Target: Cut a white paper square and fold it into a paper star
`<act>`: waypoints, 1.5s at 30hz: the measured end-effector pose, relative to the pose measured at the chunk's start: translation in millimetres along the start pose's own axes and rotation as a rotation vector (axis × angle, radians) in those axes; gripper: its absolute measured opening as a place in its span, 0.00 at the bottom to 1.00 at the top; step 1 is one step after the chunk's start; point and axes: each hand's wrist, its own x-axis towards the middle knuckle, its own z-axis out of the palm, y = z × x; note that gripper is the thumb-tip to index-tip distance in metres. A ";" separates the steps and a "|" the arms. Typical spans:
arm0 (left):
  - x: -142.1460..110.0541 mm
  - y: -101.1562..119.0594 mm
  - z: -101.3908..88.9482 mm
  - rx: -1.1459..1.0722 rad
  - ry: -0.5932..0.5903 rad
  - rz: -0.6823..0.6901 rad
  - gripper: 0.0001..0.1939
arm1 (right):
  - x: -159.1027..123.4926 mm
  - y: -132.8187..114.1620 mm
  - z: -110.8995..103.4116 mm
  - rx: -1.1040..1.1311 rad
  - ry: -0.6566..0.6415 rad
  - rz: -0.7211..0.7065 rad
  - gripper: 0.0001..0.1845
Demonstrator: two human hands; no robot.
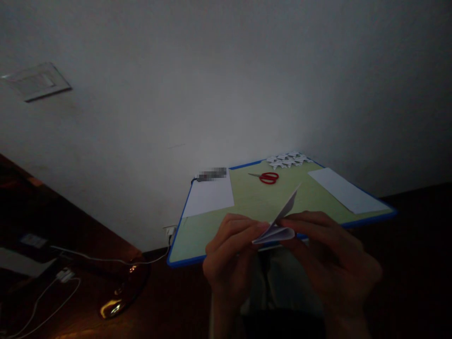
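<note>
Between my two hands is a partly folded piece of white paper [278, 233], raised above the front edge of the table [247, 197]. One flap of it stands up at a slant, and another part curls over in a loop on the right. My left hand [233, 254] pinches the paper's left end between thumb and fingers. My right hand [328, 259] grips its right side, fingers on top and thumb below. Beyond the hands lie red-handled scissors [269, 178], their blades pointing left.
Several small folded white paper pieces [287, 160] sit at the table's back right. A white sheet [210, 195] lies on the left under a blurred dark object [212, 174]. Another white sheet [346, 190] lies on the right. A cable [106, 259] runs to a wall socket [170, 231].
</note>
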 end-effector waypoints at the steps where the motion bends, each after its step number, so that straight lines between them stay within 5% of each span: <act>1: 0.1 0.2 0.2 -0.004 0.001 0.005 0.15 | 0.1 -0.6 0.1 0.000 0.000 0.003 0.18; 15: -0.9 1.3 1.0 -0.043 -0.012 -0.022 0.12 | 4.4 -2.9 -1.4 -0.037 -0.089 0.026 0.21; 27: -8.4 2.0 2.1 -0.096 -0.005 -0.114 0.23 | 0.9 -4.0 4.3 -0.066 -0.013 0.024 0.13; 32: -5.8 3.2 0.5 -0.078 -0.021 -0.069 0.23 | 0.9 -4.7 12.0 0.065 0.132 0.122 0.13; 40: -9.3 4.6 0.0 -0.096 0.027 -0.166 0.25 | 5.9 16.8 9.0 -0.001 0.263 0.109 0.41; 45: -12.2 8.1 1.8 -0.045 0.077 -0.227 0.20 | -1.9 8.6 -1.0 0.160 0.053 0.353 0.23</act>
